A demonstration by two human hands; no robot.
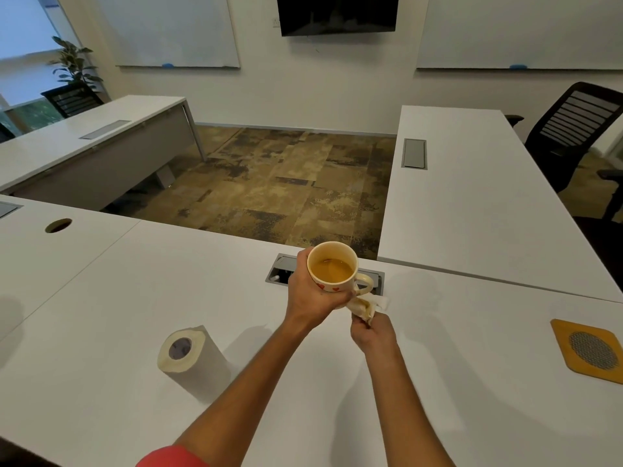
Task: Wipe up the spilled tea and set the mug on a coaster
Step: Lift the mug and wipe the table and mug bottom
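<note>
A cream mug (332,268) with red hearts, holding tea, is lifted off the white desk (118,298). My left hand (312,291) grips it around the body, with the handle pointing right. Just below and to the right, my right hand (372,332) pinches a crumpled, tea-stained paper towel (365,306) against the underside of the mug. A yellow-edged coaster (590,348) with a grey mesh middle lies on the desk at the far right. No spilled tea shows on the desk around the hands.
A roll of paper towel (185,352) stands on the desk to the left of my arms. A grey cable hatch (279,269) sits in the desk behind the mug. Another desk (472,203) joins on the right, with a black office chair (573,129) beyond it.
</note>
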